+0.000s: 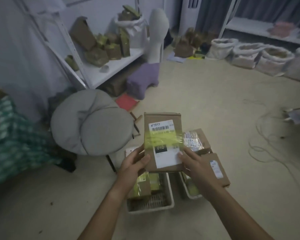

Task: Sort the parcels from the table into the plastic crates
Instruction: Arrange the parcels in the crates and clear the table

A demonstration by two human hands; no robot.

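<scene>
I hold a flat brown cardboard parcel [163,125] with a white barcode label and yellow tape across it. My left hand [133,163] grips its lower left edge and my right hand [192,163] grips its lower right corner. Below it on the floor stand two white plastic crates. The left crate [170,200] holds parcels with yellow tape [145,184]. The right crate [184,189] is mostly hidden by my right arm. Two more brown parcels [197,139] [218,168] lie to the right of the held one.
A grey round cushioned chair [92,122] stands to the left. A white shelf [100,66] with brown parcels is at the back left, with a purple stool [142,80] and a white mannequin head beside it. White sacks [260,56] line the back right. Cables [267,135] lie on the floor at right.
</scene>
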